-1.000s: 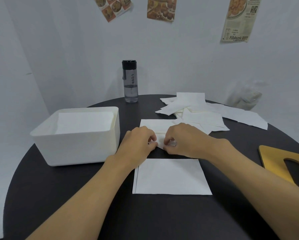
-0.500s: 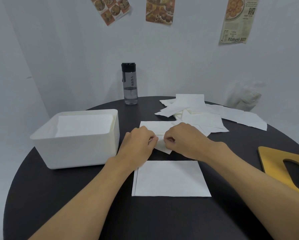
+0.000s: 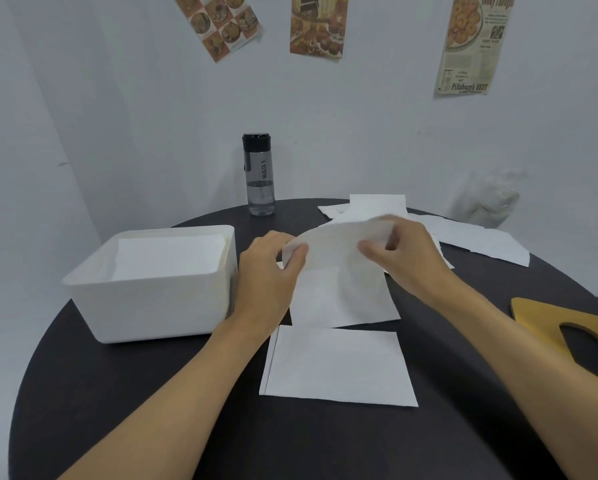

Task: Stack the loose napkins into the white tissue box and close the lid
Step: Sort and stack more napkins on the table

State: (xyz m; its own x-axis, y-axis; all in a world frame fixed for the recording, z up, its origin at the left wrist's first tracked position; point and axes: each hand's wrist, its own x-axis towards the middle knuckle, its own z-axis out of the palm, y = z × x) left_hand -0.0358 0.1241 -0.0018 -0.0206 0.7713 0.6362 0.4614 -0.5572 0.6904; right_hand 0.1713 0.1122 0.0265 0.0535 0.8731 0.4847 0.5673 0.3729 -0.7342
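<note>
The left hand point(image 3: 266, 271) and right hand point(image 3: 405, 258) pinch a napkin point(image 3: 339, 289) by its raised long edge, just right of the white tissue box point(image 3: 152, 306), the left nearer.

Open top of white tissue box point(image 3: 152, 306): free from above, the stack inside sits below the rim. Its right wall is just beside the left forearm point(image 3: 186, 393), so the gap there is narrow.
Table point(image 3: 135, 427) centre: lifted napkin point(image 3: 339, 271) hangs across the route between box and loose napkin pile point(image 3: 481, 237).
Folded napkin point(image 3: 339, 367) lies flat in front of it, low enough to pass over.
Water bottle point(image 3: 260, 174) stands upright at the far edge, well apart from the box.
Wooden lid point(image 3: 547, 320) lies flat at the right edge.
Front and front-left table: bare.
</note>
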